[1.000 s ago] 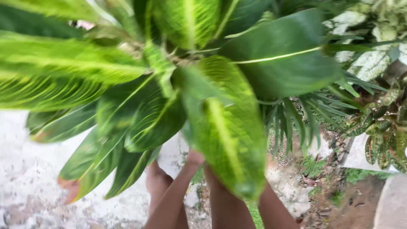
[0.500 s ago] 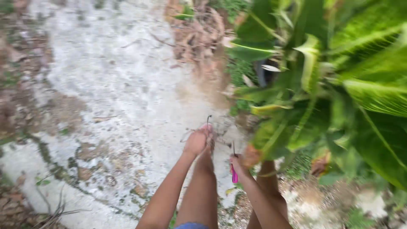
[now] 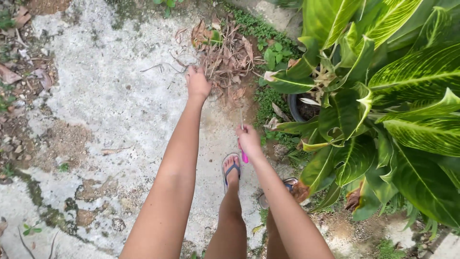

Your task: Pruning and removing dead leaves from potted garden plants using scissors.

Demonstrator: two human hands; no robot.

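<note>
Clamped in our right hand (image 3: 249,140) is a pink-handled cutting tool (image 3: 244,154), fingers wrapped round the handle, its thin blade end poking up past the knuckles; we cannot tell what kind of blade it is. Out front, our left hand (image 3: 198,82) reaches to the near edge of the dry leaf pile (image 3: 225,52), fingers curled at the brittle stems, though whether they have closed on anything we cannot tell. That litter looks light, crisp and crumbly, best gathered in a loose bunch low at the stems. It lies at the far edge of the concrete path (image 3: 110,105), just beside the dark pot (image 3: 297,108) of the big striped-leaf plant (image 3: 383,105). Our sandalled foot (image 3: 231,169) stands below.
</note>
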